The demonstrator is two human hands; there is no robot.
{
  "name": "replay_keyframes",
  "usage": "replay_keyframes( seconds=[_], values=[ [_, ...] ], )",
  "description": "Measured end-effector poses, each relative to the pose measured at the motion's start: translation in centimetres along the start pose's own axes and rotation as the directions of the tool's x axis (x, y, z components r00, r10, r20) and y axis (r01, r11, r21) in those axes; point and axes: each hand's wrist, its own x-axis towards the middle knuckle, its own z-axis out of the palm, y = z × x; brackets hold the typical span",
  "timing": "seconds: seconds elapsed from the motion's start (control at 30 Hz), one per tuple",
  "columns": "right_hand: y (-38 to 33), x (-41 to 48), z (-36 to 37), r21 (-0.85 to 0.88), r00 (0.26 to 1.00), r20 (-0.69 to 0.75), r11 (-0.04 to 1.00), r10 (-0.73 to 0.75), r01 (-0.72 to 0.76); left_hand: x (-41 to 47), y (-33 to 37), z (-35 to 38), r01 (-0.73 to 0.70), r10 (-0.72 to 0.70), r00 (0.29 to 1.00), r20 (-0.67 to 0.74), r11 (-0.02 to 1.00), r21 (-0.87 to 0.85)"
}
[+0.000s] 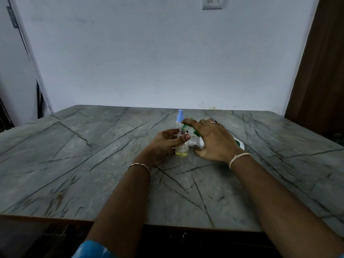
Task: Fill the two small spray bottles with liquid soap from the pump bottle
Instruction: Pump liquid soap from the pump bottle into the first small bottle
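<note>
My left hand [163, 144] grips a small clear spray bottle [182, 149] that stands upright on the table with its neck uncapped and some yellowish liquid at the bottom. My right hand [214, 142] rests on the green pump head [186, 126] of the pump bottle, whose nozzle points into the small bottle's neck. The pump bottle's white and green body [239, 143] is mostly hidden behind my right hand. A second small bottle with a blue spray cap [179, 117] stands just behind. A small white part [192, 144] lies between my hands.
Everything sits on a grey marble-patterned table [93, 155] set against a pale wall. The table's front edge runs near the bottom of the view. A brown door or panel [323, 71] stands at the right, and a switch plate [212, 2] is on the wall.
</note>
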Motion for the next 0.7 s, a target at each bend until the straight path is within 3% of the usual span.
replay_keyframes(
  seconds=[0.3, 0.7],
  values=[
    [0.1, -0.4, -1.1, 0.109, 0.994, 0.113, 0.994, 0.006, -0.018, -0.1, 0.2, 0.1, -0.001, 0.001, 1.000, -0.008, 1.000, 0.012],
    [-0.4, 0.3, -0.1, 0.078, 0.999, 0.036, 0.996, 0.034, -0.037, 0.1, 0.0, 0.0, 0.001, -0.001, 1.000, -0.004, 1.000, 0.006]
  ],
)
